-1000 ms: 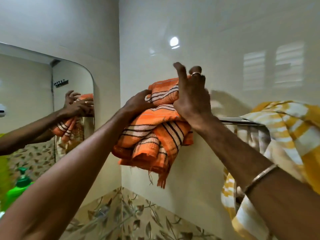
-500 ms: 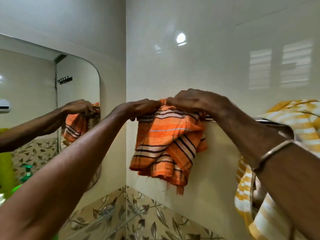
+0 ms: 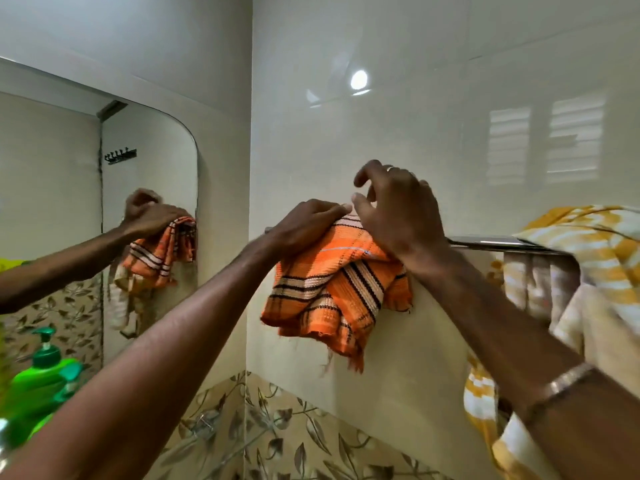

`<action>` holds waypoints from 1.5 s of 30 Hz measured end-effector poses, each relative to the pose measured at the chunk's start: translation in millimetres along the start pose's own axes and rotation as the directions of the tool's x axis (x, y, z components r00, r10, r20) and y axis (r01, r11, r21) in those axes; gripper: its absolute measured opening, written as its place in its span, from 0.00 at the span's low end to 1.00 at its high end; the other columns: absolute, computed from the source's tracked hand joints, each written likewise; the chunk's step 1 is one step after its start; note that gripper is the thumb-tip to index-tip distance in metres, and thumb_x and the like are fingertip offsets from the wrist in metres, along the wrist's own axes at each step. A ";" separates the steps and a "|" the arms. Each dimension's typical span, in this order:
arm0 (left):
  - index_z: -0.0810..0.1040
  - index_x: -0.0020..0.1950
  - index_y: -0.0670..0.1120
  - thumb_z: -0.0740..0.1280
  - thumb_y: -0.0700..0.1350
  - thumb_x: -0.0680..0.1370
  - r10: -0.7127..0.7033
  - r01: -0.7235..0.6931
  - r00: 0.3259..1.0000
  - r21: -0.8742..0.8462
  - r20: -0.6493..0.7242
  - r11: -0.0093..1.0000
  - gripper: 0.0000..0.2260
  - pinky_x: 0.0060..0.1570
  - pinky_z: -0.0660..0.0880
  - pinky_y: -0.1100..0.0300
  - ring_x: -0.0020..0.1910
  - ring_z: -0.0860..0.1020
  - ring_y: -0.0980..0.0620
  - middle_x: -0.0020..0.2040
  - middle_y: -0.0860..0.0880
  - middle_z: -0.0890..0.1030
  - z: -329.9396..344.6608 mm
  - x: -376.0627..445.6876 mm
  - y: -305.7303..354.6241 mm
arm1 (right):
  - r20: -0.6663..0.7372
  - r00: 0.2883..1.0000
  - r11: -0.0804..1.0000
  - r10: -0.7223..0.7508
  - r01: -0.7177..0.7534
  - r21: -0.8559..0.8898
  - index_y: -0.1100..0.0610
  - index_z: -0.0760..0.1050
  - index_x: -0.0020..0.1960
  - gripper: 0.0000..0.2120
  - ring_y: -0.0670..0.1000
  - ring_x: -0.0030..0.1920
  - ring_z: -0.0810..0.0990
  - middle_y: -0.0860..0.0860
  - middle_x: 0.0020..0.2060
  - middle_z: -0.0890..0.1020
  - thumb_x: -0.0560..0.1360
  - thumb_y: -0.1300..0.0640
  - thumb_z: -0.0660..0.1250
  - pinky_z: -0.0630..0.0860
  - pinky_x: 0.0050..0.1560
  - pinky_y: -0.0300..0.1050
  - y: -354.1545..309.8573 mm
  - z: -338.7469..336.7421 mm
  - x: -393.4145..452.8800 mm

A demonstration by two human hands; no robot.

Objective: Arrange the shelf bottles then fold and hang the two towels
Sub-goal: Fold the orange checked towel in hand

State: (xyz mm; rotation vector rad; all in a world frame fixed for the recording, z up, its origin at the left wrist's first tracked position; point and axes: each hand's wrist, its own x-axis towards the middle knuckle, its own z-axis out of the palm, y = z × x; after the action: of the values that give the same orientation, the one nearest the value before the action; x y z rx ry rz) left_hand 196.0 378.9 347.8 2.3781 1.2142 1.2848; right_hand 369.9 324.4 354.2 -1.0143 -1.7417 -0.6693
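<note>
A folded orange towel [image 3: 332, 289] with black and cream stripes hangs over the left end of the chrome towel rail [image 3: 491, 243] on the wall. My left hand [image 3: 304, 225] lies flat on the towel's top left, fingers straight, pressing it on the rail. My right hand [image 3: 398, 209] hovers over the towel's top right, fingers loosely curled and lifted, with its heel against the cloth. A yellow and white towel [image 3: 588, 258] is draped in a loose bunch over the rail's right end.
A mirror [image 3: 86, 209] on the left wall reflects my hands and the orange towel. A green pump bottle [image 3: 41, 379] stands at the lower left. Leaf-patterned tiles [image 3: 277, 427] run along the wall below.
The orange towel came down from above the rail and now hangs over it. My left hand flattened on top; my right hand let go and lifted its fingers.
</note>
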 end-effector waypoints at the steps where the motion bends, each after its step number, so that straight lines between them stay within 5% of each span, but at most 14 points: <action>1: 0.85 0.52 0.56 0.59 0.62 0.80 -0.003 0.003 1.000 0.002 -0.007 1.000 0.17 0.56 0.77 0.52 0.50 0.83 0.54 0.52 0.53 0.85 2.1 0.0 -2.5 | -0.181 0.980 0.996 -0.084 0.075 -0.057 0.54 0.77 0.54 0.09 0.57 0.47 0.81 0.53 0.43 0.82 0.76 0.53 0.66 0.75 0.49 0.54 -7.9 -3.3 -20.9; 3: 0.84 0.51 0.58 0.59 0.64 0.79 -0.023 0.024 0.999 0.011 -0.041 1.000 0.17 0.58 0.77 0.49 0.51 0.82 0.52 0.54 0.52 0.85 2.7 1.4 -3.2 | -0.308 0.940 0.989 -0.150 0.147 -0.034 0.56 0.78 0.49 0.08 0.58 0.41 0.78 0.54 0.38 0.79 0.71 0.58 0.66 0.74 0.43 0.54 -20.6 -2.8 -66.2; 6: 0.83 0.60 0.52 0.60 0.63 0.80 -0.068 0.071 0.996 0.049 -0.058 0.996 0.21 0.66 0.72 0.48 0.59 0.79 0.51 0.64 0.50 0.82 2.6 4.7 0.7 | -0.231 0.955 0.980 -0.188 0.197 0.018 0.57 0.77 0.45 0.06 0.56 0.37 0.75 0.53 0.36 0.78 0.68 0.58 0.67 0.73 0.37 0.52 -29.9 18.8 -122.8; 11: 0.83 0.61 0.53 0.59 0.65 0.78 -0.088 0.094 0.993 0.074 -0.083 0.993 0.23 0.67 0.71 0.47 0.59 0.79 0.51 0.64 0.51 0.81 5.5 4.3 0.1 | -0.182 0.983 0.999 -0.017 0.025 0.042 0.53 0.78 0.57 0.20 0.55 0.47 0.83 0.52 0.47 0.84 0.75 0.39 0.68 0.79 0.45 0.53 -31.2 47.9 -143.5; 14: 0.83 0.59 0.54 0.59 0.66 0.76 -0.090 0.097 0.992 0.071 -0.087 0.993 0.23 0.66 0.72 0.47 0.58 0.79 0.51 0.62 0.52 0.82 6.3 1.0 2.2 | -0.198 0.980 1.000 0.015 -0.019 -0.020 0.54 0.75 0.62 0.27 0.55 0.41 0.86 0.53 0.44 0.86 0.73 0.36 0.71 0.82 0.41 0.51 -30.9 49.7 -132.7; 17: 0.83 0.59 0.54 0.59 0.64 0.78 -0.087 0.093 0.993 0.068 -0.080 0.993 0.22 0.66 0.72 0.46 0.58 0.79 0.51 0.61 0.51 0.83 6.4 1.8 1.7 | -0.205 0.978 1.000 -0.027 0.026 -0.009 0.54 0.80 0.59 0.20 0.52 0.33 0.85 0.51 0.37 0.86 0.73 0.43 0.75 0.81 0.34 0.44 -24.9 44.0 -123.9; 21: 0.83 0.59 0.53 0.59 0.66 0.75 -0.070 0.074 0.995 0.059 -0.069 0.996 0.25 0.66 0.72 0.46 0.58 0.80 0.51 0.62 0.51 0.83 6.2 1.9 0.4 | -0.210 0.975 0.976 -0.070 0.111 0.187 0.52 0.82 0.51 0.08 0.47 0.36 0.84 0.47 0.39 0.86 0.75 0.50 0.75 0.80 0.35 0.40 -11.7 32.4 -130.1; 24: 0.84 0.57 0.53 0.59 0.64 0.77 -0.069 0.072 0.996 0.056 -0.057 0.996 0.22 0.66 0.72 0.45 0.57 0.80 0.50 0.60 0.51 0.83 5.1 3.5 -1.3 | -0.229 0.973 0.933 0.028 0.057 0.356 0.51 0.79 0.52 0.06 0.44 0.37 0.83 0.45 0.40 0.84 0.79 0.50 0.68 0.81 0.33 0.43 -1.9 20.2 -144.9; 27: 0.84 0.47 0.57 0.60 0.64 0.78 -0.073 0.075 0.997 0.044 -0.038 0.996 0.16 0.65 0.73 0.45 0.52 0.82 0.50 0.51 0.53 0.85 3.2 5.0 -3.2 | -0.244 0.945 0.898 0.216 -0.094 0.430 0.46 0.72 0.55 0.03 0.42 0.27 0.79 0.42 0.31 0.80 0.83 0.49 0.62 0.75 0.24 0.41 11.9 9.7 -169.6; 31: 0.84 0.46 0.58 0.59 0.62 0.81 -0.054 0.053 0.998 0.035 0.013 0.998 0.16 0.60 0.76 0.48 0.45 0.83 0.54 0.43 0.57 0.84 0.8 4.8 -5.4 | -0.098 0.962 0.949 0.256 -0.231 0.212 0.44 0.69 0.53 0.05 0.42 0.24 0.77 0.44 0.30 0.81 0.81 0.54 0.62 0.73 0.21 0.41 33.8 7.5 -203.3; 34: 0.84 0.53 0.56 0.59 0.64 0.80 -0.040 0.039 0.999 0.036 0.031 0.999 0.18 0.60 0.76 0.48 0.48 0.83 0.53 0.47 0.56 0.85 -0.5 4.5 -7.0 | 0.031 0.984 0.985 0.175 -0.175 0.002 0.47 0.72 0.45 0.07 0.48 0.28 0.74 0.45 0.32 0.76 0.73 0.59 0.64 0.72 0.26 0.43 39.1 4.3 -208.1; 39: 0.82 0.54 0.58 0.56 0.66 0.79 0.005 -0.005 1.000 0.058 -0.014 0.998 0.19 0.58 0.75 0.50 0.48 0.81 0.54 0.47 0.58 0.83 3.8 -1.3 -7.9 | -0.281 0.955 0.993 0.098 -0.076 0.087 0.56 0.75 0.41 0.05 0.47 0.38 0.69 0.51 0.38 0.76 0.70 0.64 0.64 0.61 0.37 0.34 17.4 -19.4 -167.6; 42: 0.81 0.44 0.62 0.56 0.65 0.80 0.047 -0.042 0.996 0.074 -0.071 0.996 0.17 0.53 0.74 0.53 0.44 0.80 0.57 0.40 0.62 0.82 8.1 -7.4 -4.8 | -0.393 0.919 0.992 0.009 0.042 0.120 0.59 0.76 0.46 0.05 0.51 0.43 0.72 0.55 0.42 0.78 0.73 0.63 0.62 0.65 0.44 0.41 1.3 -27.5 -119.9; 45: 0.82 0.43 0.63 0.57 0.64 0.81 0.058 -0.051 0.994 0.067 -0.094 0.996 0.16 0.51 0.76 0.52 0.43 0.81 0.56 0.40 0.60 0.83 9.3 -11.4 -1.5 | -0.188 0.982 0.992 -0.002 0.026 0.122 0.55 0.74 0.63 0.17 0.56 0.57 0.79 0.54 0.56 0.80 0.76 0.52 0.69 0.76 0.56 0.53 -10.5 -26.6 -70.1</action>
State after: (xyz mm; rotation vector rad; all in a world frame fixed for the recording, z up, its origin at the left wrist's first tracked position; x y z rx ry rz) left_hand 198.9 373.5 334.4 2.4361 1.2434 1.4128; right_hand 385.7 274.8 299.2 -0.8270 -1.6058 -0.6362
